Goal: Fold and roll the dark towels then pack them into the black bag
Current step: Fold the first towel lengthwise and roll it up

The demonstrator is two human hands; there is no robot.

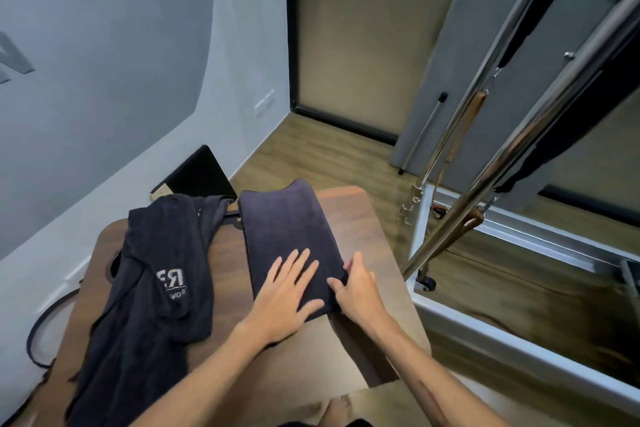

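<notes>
A dark towel [284,222] lies folded into a long strip on the wooden table [349,208], running away from me. My left hand [287,291] presses flat on its near end with the fingers spread. My right hand [356,288] pinches the near right corner of the same towel. A second dark towel [156,288] with white lettering lies crumpled over the table's left side. The black bag [197,173] stands open at the table's far left edge, partly hidden behind the crumpled towel.
A metal exercise frame with chrome poles [491,163] and a white base [519,350] stands close on the right. The grey wall [104,80] is at the left. A black strap [38,333] loops on the floor beside the table.
</notes>
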